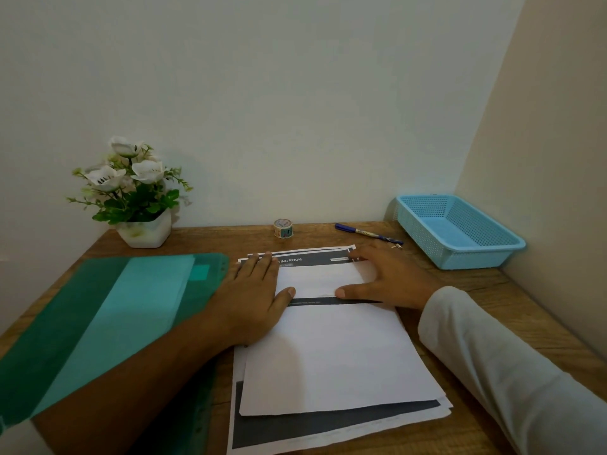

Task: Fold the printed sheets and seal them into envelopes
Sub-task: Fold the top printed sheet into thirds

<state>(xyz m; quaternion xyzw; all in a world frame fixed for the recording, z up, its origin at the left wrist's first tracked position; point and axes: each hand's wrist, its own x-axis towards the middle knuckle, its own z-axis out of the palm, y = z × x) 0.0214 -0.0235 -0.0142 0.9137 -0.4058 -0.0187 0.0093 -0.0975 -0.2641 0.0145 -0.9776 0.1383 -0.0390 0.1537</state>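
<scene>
At the near edge of the desk (512, 310) lies a loose stack (328, 428) of printed sheets, slightly fanned, with dark bands showing at its near and far ends. On it rests the top sheet (328, 356), blank side up, its far part turned back toward the person as a flap (315, 279).

I judge the paper to be light, thin and limp. It should crease at a press, slide easily on the sheets beneath, and crumple if gripped. It is best pinned flat near the fold and lifted by a corner or free edge.

Both hands lie palm down on it, holding nothing. The left hand (253, 290) presses the flap's left end with straight fingers. The right hand (391, 277) is spread over the right end. Both thumbs touch the flap's free edge, so the sheet is directly under and between the hands.

Left of the stack, under the left forearm, is a green folder (98, 323). Whether the pale things inside it are envelopes I cannot tell.

Farther back stand tape (283, 228), a pen (368, 233), a blue basket (460, 231) and a plant (144, 229).
</scene>
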